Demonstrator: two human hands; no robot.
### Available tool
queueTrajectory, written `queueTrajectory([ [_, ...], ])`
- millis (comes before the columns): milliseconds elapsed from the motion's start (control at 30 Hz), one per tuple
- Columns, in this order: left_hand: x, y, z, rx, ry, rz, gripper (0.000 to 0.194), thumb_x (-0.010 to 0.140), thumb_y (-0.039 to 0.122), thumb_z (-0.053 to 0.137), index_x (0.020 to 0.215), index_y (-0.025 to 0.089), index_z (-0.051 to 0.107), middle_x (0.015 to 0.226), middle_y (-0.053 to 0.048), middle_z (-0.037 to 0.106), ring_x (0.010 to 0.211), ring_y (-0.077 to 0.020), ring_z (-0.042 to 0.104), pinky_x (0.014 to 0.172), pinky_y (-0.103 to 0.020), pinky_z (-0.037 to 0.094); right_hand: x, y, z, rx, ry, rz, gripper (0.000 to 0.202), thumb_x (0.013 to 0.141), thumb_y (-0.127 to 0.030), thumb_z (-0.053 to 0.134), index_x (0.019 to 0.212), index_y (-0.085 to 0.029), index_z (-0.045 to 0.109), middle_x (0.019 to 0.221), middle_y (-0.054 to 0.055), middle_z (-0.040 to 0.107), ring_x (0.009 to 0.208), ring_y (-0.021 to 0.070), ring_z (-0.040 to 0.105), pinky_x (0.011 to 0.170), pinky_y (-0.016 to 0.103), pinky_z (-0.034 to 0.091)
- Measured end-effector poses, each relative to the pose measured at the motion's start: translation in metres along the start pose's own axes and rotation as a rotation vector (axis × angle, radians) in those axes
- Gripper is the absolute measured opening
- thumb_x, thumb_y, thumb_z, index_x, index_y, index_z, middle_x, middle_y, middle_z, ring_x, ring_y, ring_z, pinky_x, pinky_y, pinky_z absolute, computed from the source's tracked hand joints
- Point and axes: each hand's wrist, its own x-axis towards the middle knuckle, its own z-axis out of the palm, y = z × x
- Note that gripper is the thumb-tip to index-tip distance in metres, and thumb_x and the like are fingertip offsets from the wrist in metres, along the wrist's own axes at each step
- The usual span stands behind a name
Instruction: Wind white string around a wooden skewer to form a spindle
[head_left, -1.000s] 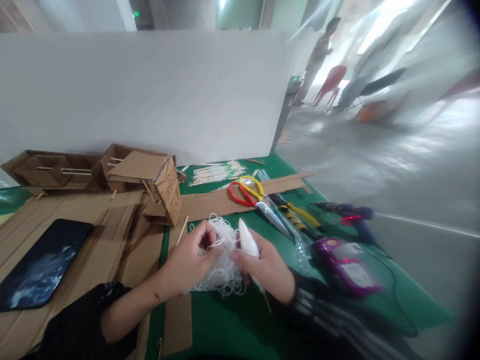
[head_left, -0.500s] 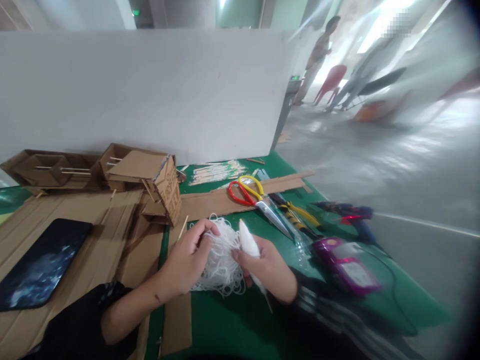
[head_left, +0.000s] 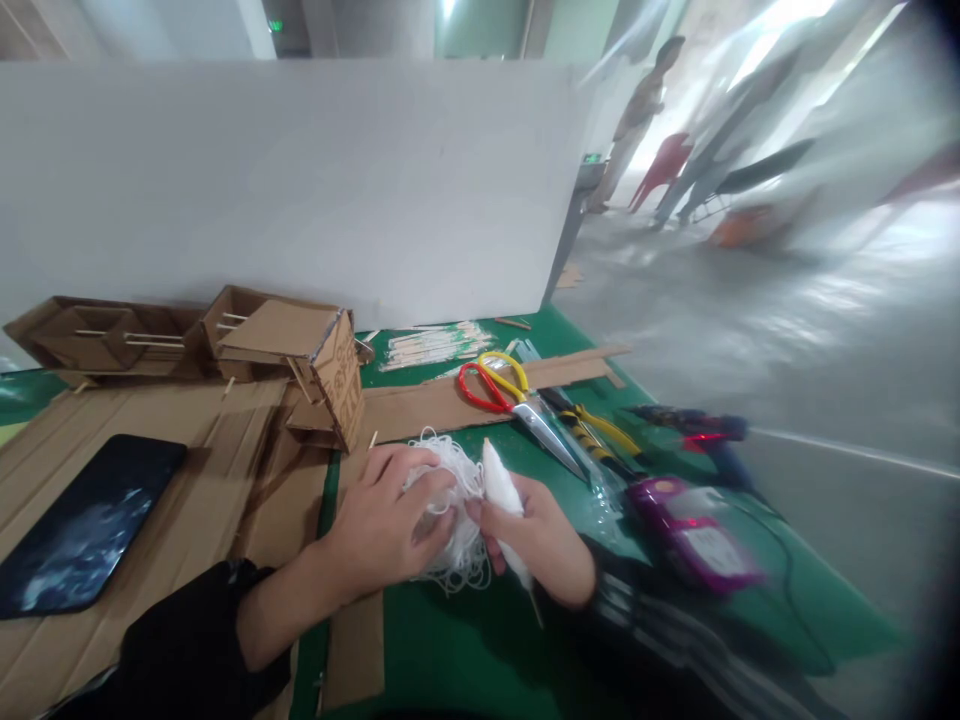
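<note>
String (head_left: 466,562) near front edge of desk (head_left: 450,650), judged loose under spread left hand (head_left: 367,530), wound stick (head_left: 501,486) pinched in right hand (head_left: 553,548).

cardboard structure (head_left: 292,350), far left: brown, matt, paper-like | phone (head_left: 90,525), left: black, glossy, smooth | scissors (head_left: 529,415): shiny metal blades, smooth red and yellow handles | string (head_left: 457,555): white, fibrous, matt | tabletop (head_left: 442,650): green, smooth, faint sheen | purple device (head_left: 694,535), right: glossy, plastic-looking
</note>
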Motion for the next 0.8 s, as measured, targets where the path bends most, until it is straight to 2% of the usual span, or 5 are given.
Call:
queueTrajectory([
  [233, 0.001, -0.004, 0.002, 0.036, 0.053, 0.061, 0.003, 0.082, 0.019, 0.06, 0.083, 0.021, 0.063, 0.096, -0.006, 0.064, 0.093, -0.0231, 0.052, 0.084, -0.036, 0.045, 0.0, 0.002, 0.0, 0.012, 0.054, 0.021, 0.028, 0.072, -0.041, 0.067, 0.069, -0.018, 0.052, 0.044, -0.007, 0.049, 0.034, 0.0091, 0.047, 0.037, 0.021, 0.039],
  [400, -0.003, -0.006, 0.001, 0.047, 0.097, 0.212, 0.006, 0.08, 0.016, 0.062, 0.082, 0.021, 0.06, 0.088, -0.004, 0.067, 0.085, -0.0203, 0.054, 0.082, -0.035, 0.043, 0.001, 0.005, -0.001, 0.022, 0.097, 0.037, 0.028, 0.073, -0.041, 0.067, 0.069, -0.018, 0.051, 0.045, -0.006, 0.05, 0.034, 0.0082, 0.047, 0.035, 0.019, 0.038],
  [533, -0.005, -0.007, 0.0, 0.009, 0.092, 0.253, 0.014, 0.081, 0.01, 0.06, 0.079, 0.023, 0.059, 0.083, -0.001, 0.067, 0.082, -0.0185, 0.055, 0.082, -0.034, 0.042, 0.003, 0.007, 0.0, 0.048, 0.027, 0.057, 0.032, 0.071, -0.045, 0.07, 0.071, -0.018, 0.053, 0.045, -0.007, 0.049, 0.035, 0.0088, 0.046, 0.034, 0.021, 0.042],
  [633, -0.006, -0.007, -0.003, -0.021, 0.021, 0.259, 0.017, 0.084, 0.008, 0.056, 0.079, 0.024, 0.058, 0.086, 0.0, 0.069, 0.082, -0.0184, 0.056, 0.082, -0.035, 0.042, 0.004, 0.007, 0.0, -0.004, -0.036, 0.063, 0.032, 0.07, -0.046, 0.072, 0.071, -0.018, 0.055, 0.043, -0.008, 0.047, 0.036, 0.0086, 0.044, 0.035, 0.021, 0.043],
  [800, -0.007, -0.007, -0.008, 0.012, -0.177, 0.309, 0.017, 0.089, 0.008, 0.05, 0.087, 0.023, 0.057, 0.1, -0.001, 0.071, 0.087, -0.02, 0.057, 0.087, -0.038, 0.041, 0.004, 0.008, 0.001, -0.073, -0.006, 0.082, 0.027, 0.071, -0.038, 0.069, 0.066, -0.018, 0.053, 0.043, -0.008, 0.048, 0.036, 0.0076, 0.042, 0.035, 0.019, 0.039],
])
